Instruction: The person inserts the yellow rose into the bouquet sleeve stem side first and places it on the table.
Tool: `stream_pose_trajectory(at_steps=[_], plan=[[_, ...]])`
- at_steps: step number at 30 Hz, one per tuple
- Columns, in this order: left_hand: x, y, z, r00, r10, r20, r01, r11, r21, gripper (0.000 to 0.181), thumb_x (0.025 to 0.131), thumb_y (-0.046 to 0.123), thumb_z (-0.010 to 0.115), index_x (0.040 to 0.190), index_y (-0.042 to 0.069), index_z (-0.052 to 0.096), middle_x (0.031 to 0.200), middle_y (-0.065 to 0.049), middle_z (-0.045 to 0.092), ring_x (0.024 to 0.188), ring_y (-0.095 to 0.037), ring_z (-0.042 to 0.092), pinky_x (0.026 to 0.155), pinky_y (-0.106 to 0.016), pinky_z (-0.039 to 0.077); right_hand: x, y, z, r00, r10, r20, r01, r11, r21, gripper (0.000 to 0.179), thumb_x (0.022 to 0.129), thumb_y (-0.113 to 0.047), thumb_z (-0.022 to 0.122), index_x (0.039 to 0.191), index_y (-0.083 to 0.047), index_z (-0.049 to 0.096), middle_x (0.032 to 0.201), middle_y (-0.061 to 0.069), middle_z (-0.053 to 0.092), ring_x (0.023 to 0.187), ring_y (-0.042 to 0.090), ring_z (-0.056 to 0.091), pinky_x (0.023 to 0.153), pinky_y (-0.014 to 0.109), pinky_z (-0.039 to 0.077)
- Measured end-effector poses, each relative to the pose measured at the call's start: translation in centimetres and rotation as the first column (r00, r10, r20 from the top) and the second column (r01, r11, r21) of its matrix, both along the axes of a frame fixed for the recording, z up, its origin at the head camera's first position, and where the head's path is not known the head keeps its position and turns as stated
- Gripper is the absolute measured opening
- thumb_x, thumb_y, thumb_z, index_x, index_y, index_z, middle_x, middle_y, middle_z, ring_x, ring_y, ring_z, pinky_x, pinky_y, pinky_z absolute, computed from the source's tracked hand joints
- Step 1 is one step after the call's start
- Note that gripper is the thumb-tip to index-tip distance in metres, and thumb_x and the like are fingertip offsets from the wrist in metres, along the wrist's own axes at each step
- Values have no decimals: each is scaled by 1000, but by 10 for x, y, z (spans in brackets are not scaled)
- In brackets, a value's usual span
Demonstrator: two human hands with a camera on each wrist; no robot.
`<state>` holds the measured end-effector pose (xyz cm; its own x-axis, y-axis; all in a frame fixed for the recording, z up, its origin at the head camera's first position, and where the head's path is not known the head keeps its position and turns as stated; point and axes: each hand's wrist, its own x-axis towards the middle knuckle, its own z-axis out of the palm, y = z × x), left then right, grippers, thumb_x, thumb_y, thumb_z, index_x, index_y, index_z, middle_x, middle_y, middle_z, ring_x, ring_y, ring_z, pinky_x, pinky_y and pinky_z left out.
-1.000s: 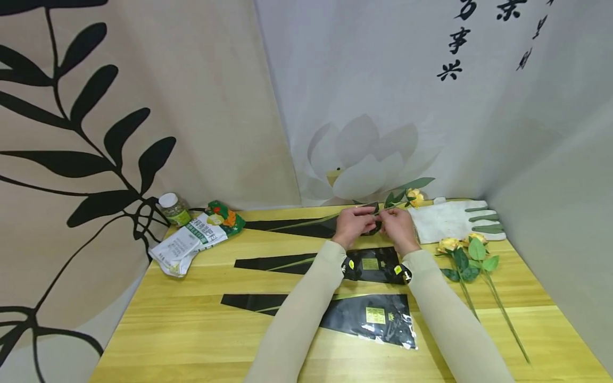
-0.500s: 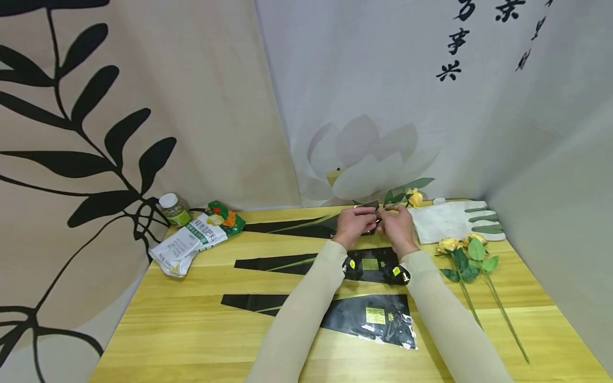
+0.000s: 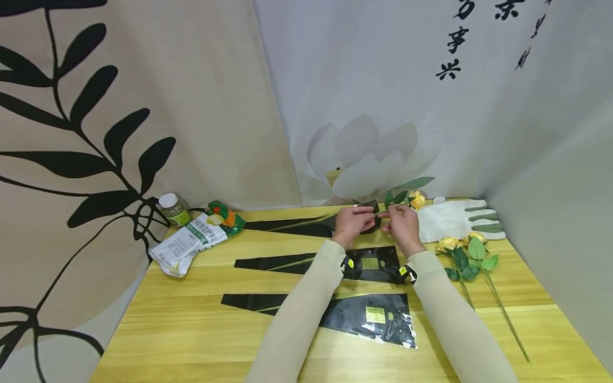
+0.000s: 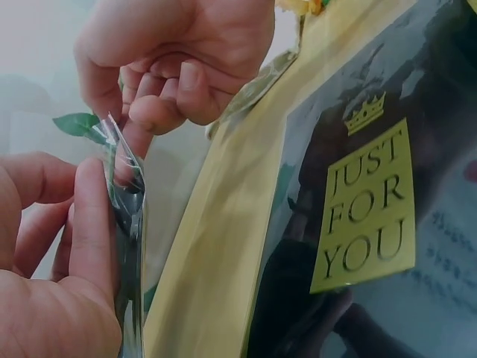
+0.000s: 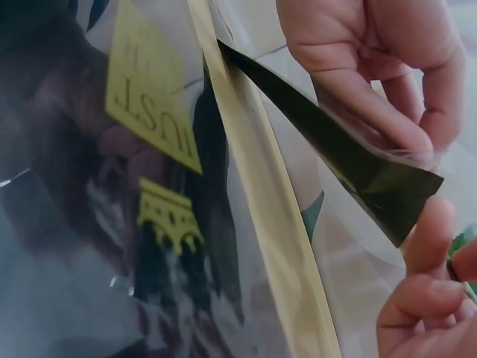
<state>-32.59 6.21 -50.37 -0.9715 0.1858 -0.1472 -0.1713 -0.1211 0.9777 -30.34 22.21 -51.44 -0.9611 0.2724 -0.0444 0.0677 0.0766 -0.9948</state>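
Observation:
At the back of the table, my left hand (image 3: 354, 226) grips a black flower sleeve (image 3: 316, 230) near its wide mouth. The sleeve's clear upper edge (image 4: 123, 153) shows between both hands in the left wrist view. My right hand (image 3: 402, 227) pinches the stem of a yellow rose (image 3: 416, 200) just outside that mouth, its bloom and green leaves (image 3: 395, 198) pointing right. The long stem runs leftward inside the sleeve. In the right wrist view, the sleeve's dark side (image 5: 335, 145) stands on edge, a leaf (image 5: 460, 242) beside my right fingers.
Two more black sleeves, the middle one (image 3: 370, 264) and the front one (image 3: 378, 314), lie flat with stems in them. Right are loose yellow roses (image 3: 449, 244) and white work gloves (image 3: 442, 221). A seasoning-like packet (image 3: 191, 242) and a lidded jar (image 3: 174, 210) stand left.
My right hand has shifted slightly right, and the rose bloom has moved a little right with it. My left hand stays in place on the sleeve.

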Motion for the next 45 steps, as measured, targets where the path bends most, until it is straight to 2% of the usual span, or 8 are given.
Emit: stream_pose_trajectory(at_steps=[5, 15, 19, 29, 33, 37, 41, 45], plan=[[1, 6, 1, 1000, 1, -1, -1, 1000, 12, 20, 96, 4, 77, 114, 8, 84, 103, -10, 82, 82, -15, 79, 78, -29, 67, 1, 3, 0, 1000, -6, 5, 7, 1000, -11, 40, 113, -28, 47, 138, 2, 53, 99, 5, 76, 51, 10, 61, 50, 27, 52], [4, 12, 2, 1000, 22, -17, -22, 1000, -8, 19, 95, 3, 77, 111, 10, 85, 101, -9, 82, 83, -16, 80, 76, -27, 66, 2, -6, 1, 998, -2, 61, -1, 999, 52, 41, 111, -28, 53, 134, 6, 59, 109, 13, 70, 55, 9, 62, 56, 25, 57], [4, 12, 3, 999, 31, -20, -32, 999, -10, 18, 95, 4, 77, 110, 10, 85, 99, -10, 82, 83, -18, 80, 76, -27, 66, 4, -11, 2, 997, -17, 75, 11, 998, 69, 40, 109, -30, 55, 128, 4, 61, 104, 9, 69, 56, 10, 64, 57, 25, 58], [0, 8, 3, 999, 36, -20, -36, 999, -4, 18, 95, 5, 77, 110, 10, 85, 100, -10, 82, 85, -18, 80, 78, -28, 66, 5, -19, -2, 997, -68, -36, 64, 994, -93, 35, 110, -23, 58, 132, 4, 58, 75, -10, 71, 49, 6, 60, 52, 24, 53], [-1, 6, 3, 999, 41, -20, -42, 999, -16, 19, 94, 5, 77, 111, 9, 84, 99, -9, 82, 83, -16, 79, 77, -27, 66, 4, -25, -2, 991, -127, -30, 122, 984, -132, 39, 112, -30, 54, 135, 2, 55, 76, -11, 72, 47, 5, 60, 51, 25, 52], [-2, 5, 3, 999, 45, -17, -45, 999, -14, 17, 94, 5, 78, 109, 9, 85, 99, -8, 82, 81, -15, 79, 76, -27, 66, 5, -30, -2, 978, -206, -32, 195, 958, -210, 38, 112, -31, 55, 131, 1, 63, 87, -8, 74, 50, 6, 60, 52, 26, 54], [-2, 4, 2, 999, 39, -19, -39, 999, -2, 16, 93, 4, 79, 108, 9, 85, 99, -8, 82, 78, -12, 78, 76, -27, 66, 4, -32, -1, 957, -287, -37, 257, 902, -347, 27, 108, -25, 64, 124, -4, 63, 88, -3, 75, 49, 6, 59, 48, 23, 51], [-2, 2, 3, 999, 31, -20, -30, 1000, 5, 17, 93, 4, 78, 108, 8, 85, 99, -9, 82, 77, -11, 77, 76, -27, 66, 4, -34, 0, 942, -334, -28, 294, 863, -412, 20, 104, -22, 70, 117, -9, 61, 88, -4, 72, 50, 6, 61, 48, 22, 50]])
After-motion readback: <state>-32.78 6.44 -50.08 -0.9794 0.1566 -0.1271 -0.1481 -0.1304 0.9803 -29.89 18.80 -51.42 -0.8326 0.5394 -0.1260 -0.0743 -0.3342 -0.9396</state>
